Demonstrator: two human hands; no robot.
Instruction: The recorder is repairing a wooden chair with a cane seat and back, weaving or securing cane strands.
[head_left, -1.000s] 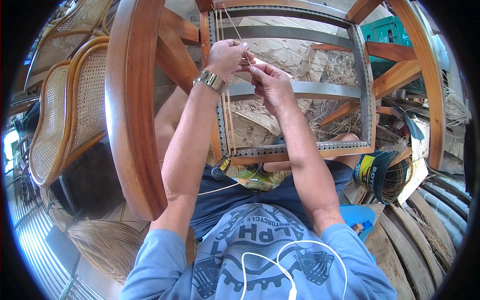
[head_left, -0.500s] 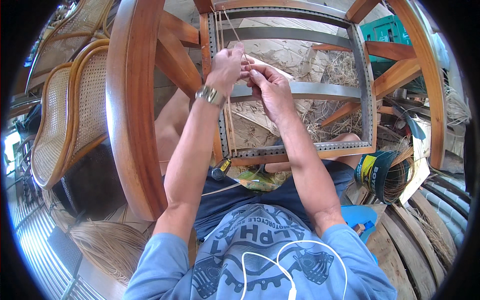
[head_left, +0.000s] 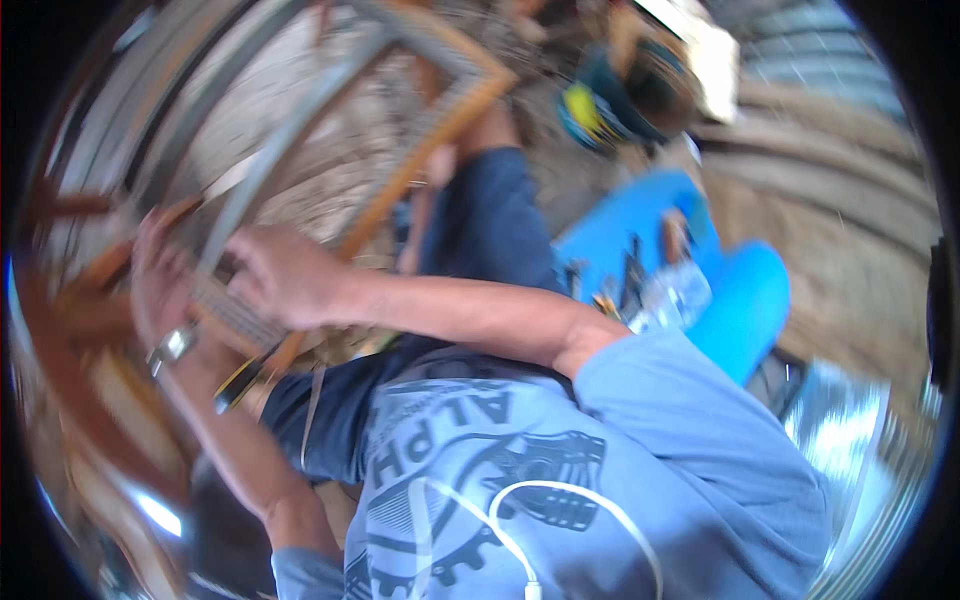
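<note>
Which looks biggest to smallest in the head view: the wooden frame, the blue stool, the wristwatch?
1. wooden frame, spanning the upper left, though blurred.
2. blue stool, at right; it looks clearly smaller, but lies farther off, so true size is unsure.
3. wristwatch on the left hand, smallest by far.

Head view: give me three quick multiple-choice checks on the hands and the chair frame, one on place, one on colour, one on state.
1. Where are both hands?
A. on the wooden chair frame
B. in the lap
C. on the blue tub

2. What colour is the tub at the person's right?
A. red
B. blue
C. white

3. How does the picture look?
A. sharp and level
B. blurred and tilted
C. dark

A: the left hand and right hand lie on the frame's rail.
B: the tub is bright blue.
B: all edges are smeared and the frame runs slantwise.
</note>
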